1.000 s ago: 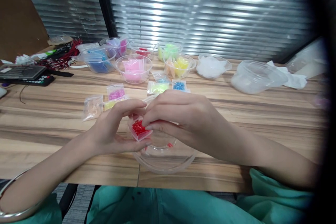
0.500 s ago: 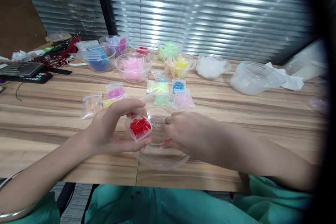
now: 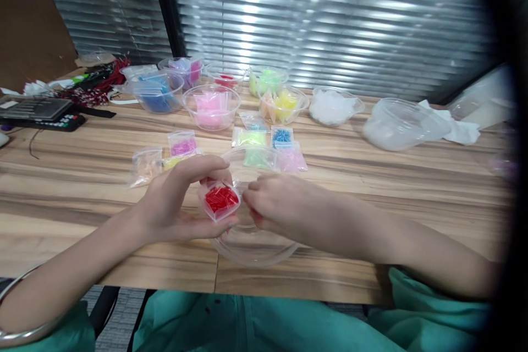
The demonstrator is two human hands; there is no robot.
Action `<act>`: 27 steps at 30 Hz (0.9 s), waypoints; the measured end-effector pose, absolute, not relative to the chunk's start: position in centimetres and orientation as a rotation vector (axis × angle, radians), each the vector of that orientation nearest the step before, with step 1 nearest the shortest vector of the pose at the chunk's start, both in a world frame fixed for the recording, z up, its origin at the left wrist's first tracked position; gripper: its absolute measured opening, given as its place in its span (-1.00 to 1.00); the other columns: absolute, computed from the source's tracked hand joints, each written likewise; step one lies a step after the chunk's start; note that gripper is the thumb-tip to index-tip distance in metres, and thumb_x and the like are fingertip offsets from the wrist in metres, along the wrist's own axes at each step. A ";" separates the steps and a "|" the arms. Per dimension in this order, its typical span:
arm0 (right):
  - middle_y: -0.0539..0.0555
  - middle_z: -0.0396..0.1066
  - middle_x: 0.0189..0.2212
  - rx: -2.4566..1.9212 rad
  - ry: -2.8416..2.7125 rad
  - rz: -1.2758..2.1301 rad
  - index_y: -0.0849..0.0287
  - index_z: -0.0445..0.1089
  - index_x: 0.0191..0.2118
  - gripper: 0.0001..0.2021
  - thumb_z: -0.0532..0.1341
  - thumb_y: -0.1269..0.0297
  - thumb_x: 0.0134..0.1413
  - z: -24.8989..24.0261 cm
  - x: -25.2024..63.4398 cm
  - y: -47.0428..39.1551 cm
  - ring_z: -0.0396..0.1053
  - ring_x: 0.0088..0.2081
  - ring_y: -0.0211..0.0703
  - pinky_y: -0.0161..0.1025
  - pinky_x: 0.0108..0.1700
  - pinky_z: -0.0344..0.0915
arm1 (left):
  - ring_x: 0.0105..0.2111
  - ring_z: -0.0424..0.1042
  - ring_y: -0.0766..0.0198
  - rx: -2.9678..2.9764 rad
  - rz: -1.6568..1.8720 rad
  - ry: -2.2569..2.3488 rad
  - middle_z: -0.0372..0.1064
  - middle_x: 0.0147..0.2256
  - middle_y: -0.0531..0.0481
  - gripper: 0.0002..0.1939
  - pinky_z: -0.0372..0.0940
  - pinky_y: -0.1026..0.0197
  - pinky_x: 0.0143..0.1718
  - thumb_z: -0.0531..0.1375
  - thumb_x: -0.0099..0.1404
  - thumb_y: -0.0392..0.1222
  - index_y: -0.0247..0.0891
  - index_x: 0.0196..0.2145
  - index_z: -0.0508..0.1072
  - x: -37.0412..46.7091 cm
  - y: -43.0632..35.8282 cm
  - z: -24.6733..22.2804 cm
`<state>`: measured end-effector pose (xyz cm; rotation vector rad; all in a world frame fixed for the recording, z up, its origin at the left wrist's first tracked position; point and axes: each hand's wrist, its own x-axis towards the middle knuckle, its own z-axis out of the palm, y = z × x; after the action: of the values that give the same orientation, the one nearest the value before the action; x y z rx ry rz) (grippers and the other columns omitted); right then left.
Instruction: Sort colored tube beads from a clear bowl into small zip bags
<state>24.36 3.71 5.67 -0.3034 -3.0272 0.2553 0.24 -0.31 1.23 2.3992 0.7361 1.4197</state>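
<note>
My left hand (image 3: 187, 201) curls around a small clear plastic bag (image 3: 205, 214) whose mouth faces me. Thin red tube-shaped pieces (image 3: 221, 199) fill the bag. Just to its right, my right hand (image 3: 276, 203) is closed, fingertips pinched together; what they hold, if anything, is hidden. A bit of red shows by the right fingers. Beneath both hands stands a large clear plastic bowl (image 3: 256, 257), partly covered by them.
Small bags with pink (image 3: 183, 146), blue (image 3: 282, 136) and green (image 3: 252, 137) pieces lie beyond the bowl. Farther back stand several clear bowls of coloured bags, such as a pink-filled bowl (image 3: 211, 107). A remote control (image 3: 66, 122) is at left, crumpled plastic (image 3: 402, 124) at right.
My right hand has moved left, from over the bowl to right beside the bag's mouth. My left hand stays in place with the bag.
</note>
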 end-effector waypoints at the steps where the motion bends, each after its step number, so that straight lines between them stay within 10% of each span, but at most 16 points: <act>1: 0.01 0.39 -0.45 -0.382 -2.952 0.233 0.20 0.38 -0.45 -0.75 0.18 0.57 0.25 6.2 24.2 3.8 0.31 -0.43 -0.22 -0.22 -0.41 0.12 | -0.35 0.55 0.15 2.408 1.412 0.727 0.51 -0.25 -0.11 -0.21 0.52 0.13 -0.36 0.48 0.14 -0.15 -0.18 0.27 0.31 0.3 -0.3 1.3; 17: 0.11 0.56 -0.10 -0.208 -2.460 0.306 0.34 0.49 0.01 -0.80 0.16 0.52 0.38 7.5 23.5 2.2 0.43 -0.11 -0.22 -0.25 -0.01 0.39 | -0.28 0.56 0.20 2.542 1.502 0.685 0.51 -0.13 -0.12 -0.19 0.52 0.23 -0.33 0.47 0.19 -0.10 -0.27 0.30 0.25 0.9 -0.2 1.9; 27: 0.09 0.56 0.02 -0.334 -2.439 0.175 0.27 0.52 -0.04 -0.77 0.11 0.49 0.42 9.2 23.9 -0.4 0.44 0.05 -0.23 -0.30 0.14 0.38 | -0.32 0.56 0.26 2.473 1.449 0.678 0.50 -0.21 0.03 -0.28 0.47 0.25 -0.36 0.43 0.24 -0.09 -0.14 0.28 0.27 0.8 0.3 1.9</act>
<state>23.87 -0.41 9.19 -0.3342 -2.4386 0.1755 0.81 0.31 1.92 2.4735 0.6778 1.4488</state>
